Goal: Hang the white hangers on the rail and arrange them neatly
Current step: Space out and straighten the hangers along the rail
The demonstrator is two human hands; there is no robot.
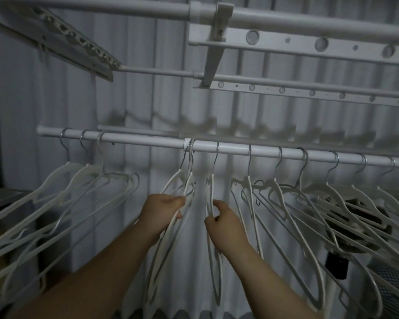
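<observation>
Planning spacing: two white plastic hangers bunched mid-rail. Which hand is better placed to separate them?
Left hand: it grips the bunched pair of white plastic hangers, beside a bare stretch of the white rail. Right hand holds the single hanger.

A rail (230, 148) runs left to right in front of a curtain (148, 100), with three hangers (53, 176) at its left end and a long row of hangers (275, 187) along its right. Between them, the left grip (164, 212) holds a pair of hangers (190, 180). Just beside it, the right grip (224, 224) pinches a single hanger (211, 183). Rack bars (309, 24) run overhead.
</observation>
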